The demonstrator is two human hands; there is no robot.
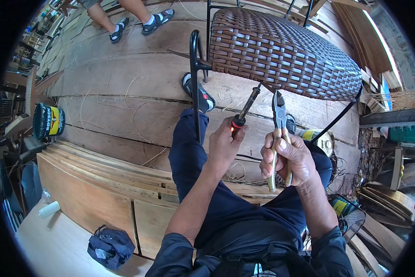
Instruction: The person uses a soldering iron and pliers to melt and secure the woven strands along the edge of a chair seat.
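A chair part woven in glossy brown strips [281, 53], with a black metal frame [195, 69], stands in front of my knees. My left hand [222, 147] is closed round the red and black handle of a soldering iron [250, 102], with a small light glowing on it. The iron's tip points up at the weave's near edge; whether it touches I cannot tell. My right hand [296, 159] grips a pair of cutting pliers [279, 111] by its worn yellowish handles. Their jaws look closed or nearly so, just below the woven edge and right of the iron.
Another person's sandalled feet [153, 24] stand on the plank floor [119, 92] at the far left. A dark green bucket [49, 121], stacked boards [101, 184] and a dark bag [110, 248] lie to my left. A can [325, 142] and wood scraps [387, 201] are at right.
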